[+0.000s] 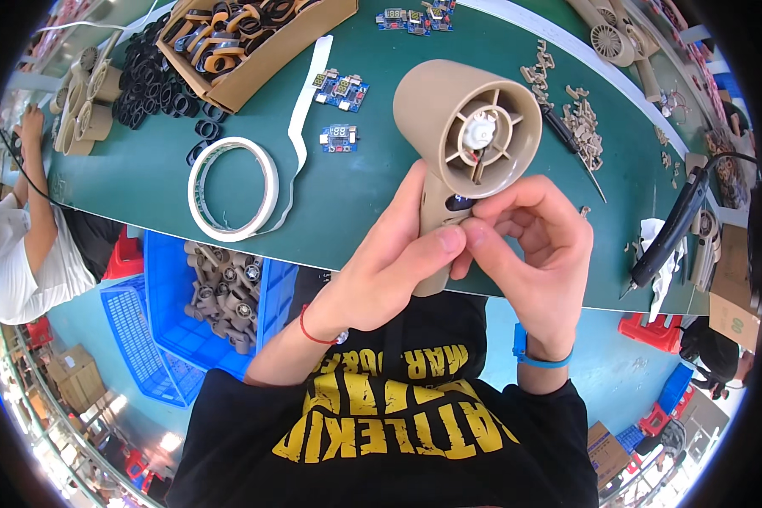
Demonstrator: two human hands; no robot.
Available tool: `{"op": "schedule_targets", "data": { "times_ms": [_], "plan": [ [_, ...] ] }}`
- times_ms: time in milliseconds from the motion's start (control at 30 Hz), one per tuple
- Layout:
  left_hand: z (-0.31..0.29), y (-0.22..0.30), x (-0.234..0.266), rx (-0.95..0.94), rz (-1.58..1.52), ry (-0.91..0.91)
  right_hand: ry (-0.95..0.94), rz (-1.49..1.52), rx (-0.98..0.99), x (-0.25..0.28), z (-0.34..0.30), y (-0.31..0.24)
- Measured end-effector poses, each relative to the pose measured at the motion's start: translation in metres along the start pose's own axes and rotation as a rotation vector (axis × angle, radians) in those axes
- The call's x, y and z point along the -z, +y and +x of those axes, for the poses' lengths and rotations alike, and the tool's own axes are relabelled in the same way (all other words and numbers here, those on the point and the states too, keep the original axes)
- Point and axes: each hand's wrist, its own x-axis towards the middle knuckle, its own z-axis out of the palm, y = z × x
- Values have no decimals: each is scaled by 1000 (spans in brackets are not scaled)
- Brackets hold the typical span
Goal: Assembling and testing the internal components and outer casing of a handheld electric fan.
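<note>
A beige handheld fan (436, 102) is held over the near edge of the table, its round head tilted up and its open front facing me. Inside the head, ribs surround a white motor hub (480, 131). My left hand (381, 267) wraps round the handle, thumb across its front. On the handle's other side my right hand (538, 254) is closed, its thumb and forefinger pressed to the handle below a small dark display (459, 202). Both thumb tips almost meet. Whether a small piece sits between the right fingertips is hidden.
A white tape roll (196, 190) and small blue circuit boards (339, 138) lie left of the fan. Behind is a cardboard box (267, 72) of rings. A screwdriver (563, 131), small beige parts (586, 127) and a corded black tool (673, 229) lie right. A blue crate (165, 296) stands below left.
</note>
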Motion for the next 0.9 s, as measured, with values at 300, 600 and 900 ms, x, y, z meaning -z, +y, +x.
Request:
{"op": "schedule_targets", "data": {
  "times_ms": [300, 600, 900],
  "plan": [
    [-1, -3, 1, -19, 29, 70, 28, -23, 40, -4, -4, 7],
    [0, -2, 7, -34, -40, -50, 21, 41, 84, 0, -3, 8],
    [-2, 0, 4, 26, -41, -42, 84, 21, 49, -4, 1, 7]
  ]
}}
